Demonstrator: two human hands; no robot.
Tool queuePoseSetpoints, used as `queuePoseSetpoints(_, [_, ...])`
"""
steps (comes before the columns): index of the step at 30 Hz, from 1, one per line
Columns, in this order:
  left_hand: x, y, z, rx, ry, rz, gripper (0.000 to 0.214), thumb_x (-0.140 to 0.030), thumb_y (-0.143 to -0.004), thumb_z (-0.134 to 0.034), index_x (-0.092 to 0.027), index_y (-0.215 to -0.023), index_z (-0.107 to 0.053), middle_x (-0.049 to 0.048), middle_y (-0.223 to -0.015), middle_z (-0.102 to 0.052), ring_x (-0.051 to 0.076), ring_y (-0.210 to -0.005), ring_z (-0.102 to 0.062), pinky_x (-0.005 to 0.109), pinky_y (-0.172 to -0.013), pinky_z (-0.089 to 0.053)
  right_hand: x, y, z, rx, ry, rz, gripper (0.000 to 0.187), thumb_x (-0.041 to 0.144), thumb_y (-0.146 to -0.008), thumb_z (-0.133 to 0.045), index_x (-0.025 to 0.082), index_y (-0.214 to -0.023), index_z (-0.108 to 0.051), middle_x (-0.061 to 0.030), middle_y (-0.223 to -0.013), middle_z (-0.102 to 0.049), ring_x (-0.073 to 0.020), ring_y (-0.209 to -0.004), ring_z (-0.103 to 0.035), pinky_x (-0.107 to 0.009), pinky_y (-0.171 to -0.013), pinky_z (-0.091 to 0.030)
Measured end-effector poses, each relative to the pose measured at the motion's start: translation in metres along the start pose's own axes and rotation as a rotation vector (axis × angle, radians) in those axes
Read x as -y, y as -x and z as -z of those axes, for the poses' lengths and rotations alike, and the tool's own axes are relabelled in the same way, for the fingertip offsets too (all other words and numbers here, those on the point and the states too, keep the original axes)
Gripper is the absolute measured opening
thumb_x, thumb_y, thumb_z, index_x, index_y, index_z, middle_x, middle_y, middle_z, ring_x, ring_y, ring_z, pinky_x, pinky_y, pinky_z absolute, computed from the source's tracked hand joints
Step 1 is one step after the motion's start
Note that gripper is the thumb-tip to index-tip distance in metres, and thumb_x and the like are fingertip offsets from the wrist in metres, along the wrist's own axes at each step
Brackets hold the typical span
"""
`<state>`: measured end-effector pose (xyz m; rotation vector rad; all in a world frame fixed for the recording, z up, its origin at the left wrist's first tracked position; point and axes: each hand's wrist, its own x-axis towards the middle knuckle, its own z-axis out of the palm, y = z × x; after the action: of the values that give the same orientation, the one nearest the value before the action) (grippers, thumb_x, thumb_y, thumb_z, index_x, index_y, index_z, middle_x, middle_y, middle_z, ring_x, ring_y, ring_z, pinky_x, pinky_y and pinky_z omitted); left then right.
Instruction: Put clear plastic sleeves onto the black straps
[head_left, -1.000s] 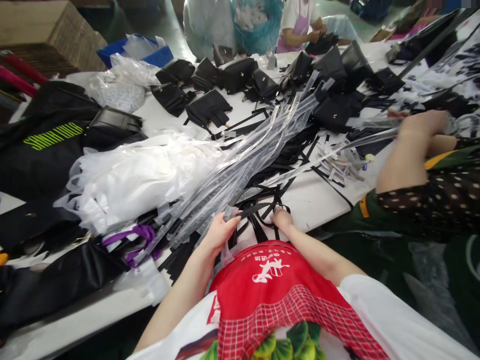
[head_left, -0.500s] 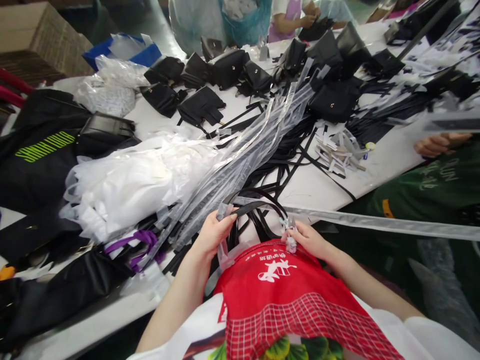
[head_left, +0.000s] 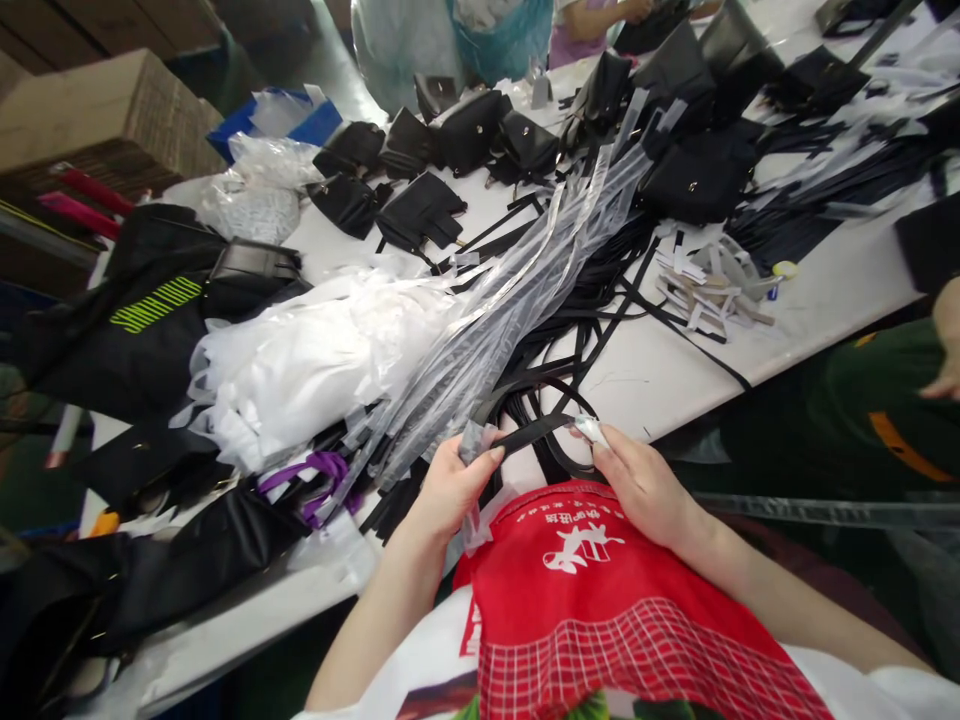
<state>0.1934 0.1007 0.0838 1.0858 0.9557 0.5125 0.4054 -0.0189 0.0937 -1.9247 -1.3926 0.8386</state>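
Between my hands runs a black strap point(head_left: 534, 434). My left hand point(head_left: 454, 485) is closed on it, thumb on top, with a crumpled clear plastic sleeve point(head_left: 474, 520) bunched in the same grip. At the strap's other end, my right hand point(head_left: 641, 480) pinches a small pale piece of wrapping point(head_left: 591, 430); its fingertips are partly hidden. Just beyond my hands lie more loose black straps point(head_left: 592, 340) and a long bundle of clear plastic sleeves point(head_left: 517, 290). Part of the held strap loops forward over the table.
White foam-like wrapping point(head_left: 322, 350) is heaped left of the sleeves, near a purple strap point(head_left: 322, 480). Several black handbags point(head_left: 469, 130) stand at the back. Scraps point(head_left: 705, 290) lie on the right. A co-worker's hand point(head_left: 946, 350) shows at the right edge, another person at the back.
My right hand has turned and shifted right, and the strap is drawn straighter between my hands. The long clear sleeve at right has dropped below the table edge. The view has shifted.
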Motion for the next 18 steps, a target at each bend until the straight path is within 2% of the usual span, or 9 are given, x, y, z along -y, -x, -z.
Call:
queuePoseSetpoints(2, [0.001, 0.002, 0.001, 0.004, -0.051, -0.023, 0.033, -0.039, -0.074, -0.075, -0.011, -0.092, -0.075, 0.0006, -0.058, -0.059, 0.012, -0.055, -0.051, 0.022, -0.053, -0.039, 0.002, -0.001, 0.001, -0.018, 0.088, -0.007, 0.043, 0.047, -0.099, -0.035, 0.018, -0.1, -0.067, -0.0102, -0.094, -0.071, -0.0231, -0.088, -0.066, -0.033, -0.079, -0.05])
queuePoseSetpoints(5, [0.001, 0.005, 0.003, 0.03, -0.118, -0.055, 0.031, -0.037, -0.076, -0.073, -0.012, -0.092, -0.076, 0.0051, -0.073, -0.068, 0.017, -0.068, -0.061, 0.025, -0.066, -0.047, 0.001, -0.002, 0.002, -0.003, 0.175, -0.053, 0.04, 0.05, -0.095, -0.044, 0.018, -0.08, -0.063, -0.0069, -0.075, -0.068, -0.0195, -0.068, -0.061, -0.029, -0.065, -0.047])
queuePoseSetpoints(8, [-0.001, 0.009, 0.005, 0.058, -0.143, -0.066, 0.031, -0.037, -0.077, -0.072, -0.012, -0.093, -0.077, 0.0079, -0.082, -0.072, 0.021, -0.078, -0.065, 0.028, -0.075, -0.05, -0.002, -0.002, 0.001, 0.036, 0.147, -0.081, 0.04, 0.052, -0.093, -0.046, 0.018, -0.076, -0.061, -0.0043, -0.069, -0.066, -0.0172, -0.061, -0.058, -0.028, -0.059, -0.044])
queuePoseSetpoints(12, [-0.003, 0.012, 0.006, 0.09, -0.128, -0.075, 0.03, -0.037, -0.078, -0.072, -0.012, -0.095, -0.078, 0.0094, -0.088, -0.074, 0.023, -0.082, -0.066, 0.029, -0.077, -0.051, 0.0, -0.002, -0.001, 0.089, 0.095, -0.084, 0.041, 0.052, -0.093, -0.047, 0.018, -0.076, -0.061, -0.0035, -0.068, -0.067, -0.0172, -0.062, -0.059, -0.028, -0.059, -0.044])
queuePoseSetpoints(14, [-0.004, 0.014, 0.005, 0.1, -0.125, -0.075, 0.03, -0.036, -0.078, -0.072, -0.012, -0.095, -0.078, 0.0089, -0.085, -0.074, 0.022, -0.079, -0.066, 0.028, -0.074, -0.051, 0.003, -0.003, -0.002, 0.128, 0.068, -0.077, 0.04, 0.051, -0.093, -0.047, 0.018, -0.077, -0.062, -0.0037, -0.071, -0.068, -0.0173, -0.063, -0.06, -0.027, -0.06, -0.044])
queuePoseSetpoints(18, [-0.004, 0.017, 0.004, 0.065, -0.077, -0.012, 0.031, -0.037, -0.074, -0.075, -0.012, -0.092, -0.079, 0.0048, -0.061, -0.066, 0.018, -0.061, -0.061, 0.024, -0.053, -0.046, 0.009, -0.005, -0.006, 0.163, 0.045, -0.061, 0.04, 0.05, -0.093, -0.047, 0.017, -0.076, -0.061, -0.0045, -0.071, -0.068, -0.0174, -0.064, -0.06, -0.027, -0.06, -0.044])
